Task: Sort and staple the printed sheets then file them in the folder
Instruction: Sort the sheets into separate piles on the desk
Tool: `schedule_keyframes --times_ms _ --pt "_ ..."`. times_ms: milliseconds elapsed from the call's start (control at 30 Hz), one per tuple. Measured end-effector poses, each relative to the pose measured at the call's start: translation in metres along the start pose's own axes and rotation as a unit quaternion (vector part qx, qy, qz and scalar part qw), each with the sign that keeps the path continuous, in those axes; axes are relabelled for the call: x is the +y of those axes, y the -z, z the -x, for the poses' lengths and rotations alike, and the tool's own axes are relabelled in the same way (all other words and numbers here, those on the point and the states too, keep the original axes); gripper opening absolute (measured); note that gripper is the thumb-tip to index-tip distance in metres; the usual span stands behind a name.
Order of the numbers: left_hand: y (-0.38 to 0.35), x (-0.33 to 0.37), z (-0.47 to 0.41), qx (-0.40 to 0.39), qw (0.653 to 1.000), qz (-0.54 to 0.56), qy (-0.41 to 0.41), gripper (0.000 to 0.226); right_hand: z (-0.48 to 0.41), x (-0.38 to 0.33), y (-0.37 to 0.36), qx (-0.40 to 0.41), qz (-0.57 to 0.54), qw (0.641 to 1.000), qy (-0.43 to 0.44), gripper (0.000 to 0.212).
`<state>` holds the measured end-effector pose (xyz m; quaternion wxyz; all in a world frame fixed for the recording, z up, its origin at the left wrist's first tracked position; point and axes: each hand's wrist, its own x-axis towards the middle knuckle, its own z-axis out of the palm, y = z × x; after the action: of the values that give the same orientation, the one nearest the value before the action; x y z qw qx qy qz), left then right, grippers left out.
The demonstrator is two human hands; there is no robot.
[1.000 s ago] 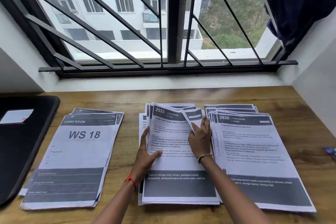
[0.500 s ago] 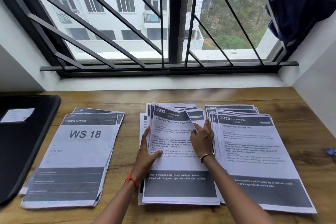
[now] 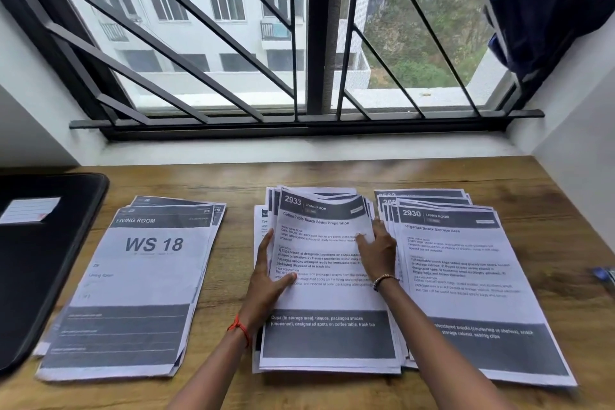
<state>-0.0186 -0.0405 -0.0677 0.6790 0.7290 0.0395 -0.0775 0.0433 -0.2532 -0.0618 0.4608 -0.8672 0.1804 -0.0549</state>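
White middle stack (image 3: 329,296) | left hand (image 3: 269,280) on it | right hand (image 3: 377,250) at edge

I see the right hand (image 3: 377,251) slide slightly right to the edge of the middle stack (image 3: 261,226), the corner it was lifting a second ago now down, so the 2933 sheet (image 3: 327,293) shows its full header.
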Motion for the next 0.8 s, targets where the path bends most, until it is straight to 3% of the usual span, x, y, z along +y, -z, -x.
schedule_keyframes --times_ms 300,433,567,667,800 --pt "-0.001 0.003 -0.001 0.004 1.0 -0.007 -0.005 0.088 0.001 0.005 -0.01 -0.016 0.09 0.995 0.051 0.048" --pt "-0.001 0.002 -0.001 0.007 1.0 -0.005 -0.005 0.088 0.007 0.006 -0.015 0.028 0.168 0.974 0.148 0.049" --pt "-0.002 0.002 -0.002 0.011 1.0 -0.01 -0.002 0.088 0.023 -0.007 -0.017 0.053 0.146 0.959 0.237 0.043" --pt "-0.002 0.003 -0.002 0.017 1.0 -0.008 -0.002 0.084 0.02 -0.017 -0.006 0.049 0.124 0.972 0.191 0.034" --pt "-0.004 0.006 -0.003 0.038 0.999 0.001 -0.006 0.068 -0.007 -0.02 0.026 -0.04 0.02 0.999 0.017 0.022"
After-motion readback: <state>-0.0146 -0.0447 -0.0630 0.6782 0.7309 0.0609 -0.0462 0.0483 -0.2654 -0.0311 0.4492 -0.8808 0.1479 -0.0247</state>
